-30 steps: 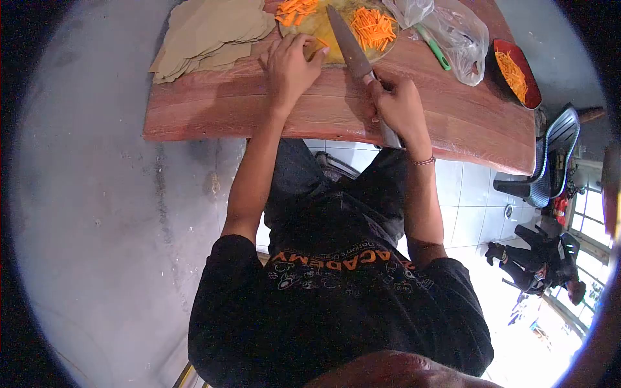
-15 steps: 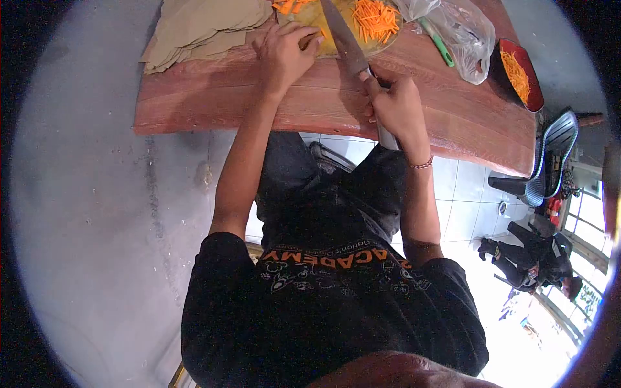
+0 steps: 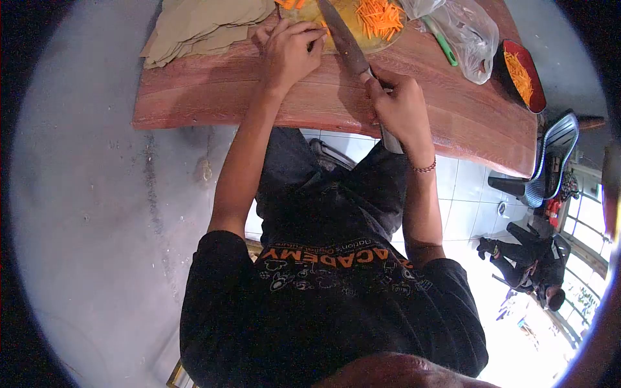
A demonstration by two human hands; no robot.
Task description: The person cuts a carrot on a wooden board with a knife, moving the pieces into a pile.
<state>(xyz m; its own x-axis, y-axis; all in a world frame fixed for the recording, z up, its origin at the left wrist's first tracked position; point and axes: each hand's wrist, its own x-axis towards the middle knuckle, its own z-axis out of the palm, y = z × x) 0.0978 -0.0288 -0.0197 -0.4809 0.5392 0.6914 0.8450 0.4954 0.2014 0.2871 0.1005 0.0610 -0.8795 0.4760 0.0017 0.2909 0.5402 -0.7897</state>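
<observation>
My right hand (image 3: 399, 103) is closed round the handle of a large knife (image 3: 346, 46), whose blade points up and left over a round cutting board (image 3: 381, 45). Beside the blade, my left hand (image 3: 292, 52) has its fingertips bent together on a small orange carrot piece (image 3: 325, 26) at the board's near edge. A pile of thin carrot strips (image 3: 378, 18) lies on the board to the right of the blade. More carrot pieces (image 3: 290, 4) are at the top left of the board.
Brown paper sheets (image 3: 207, 29) lie on the wooden table (image 3: 200, 94) at left. A clear plastic bag (image 3: 469, 39), a green-handled tool (image 3: 446, 50) and a red bowl (image 3: 538, 94) of carrot strips are at right. Beyond are a chair (image 3: 557, 149) and a person in dark clothes (image 3: 540, 258).
The view has shifted slightly. Both hands stay near the same places, with the knife still in my right hand. The person at the far right has lowered in the frame.
</observation>
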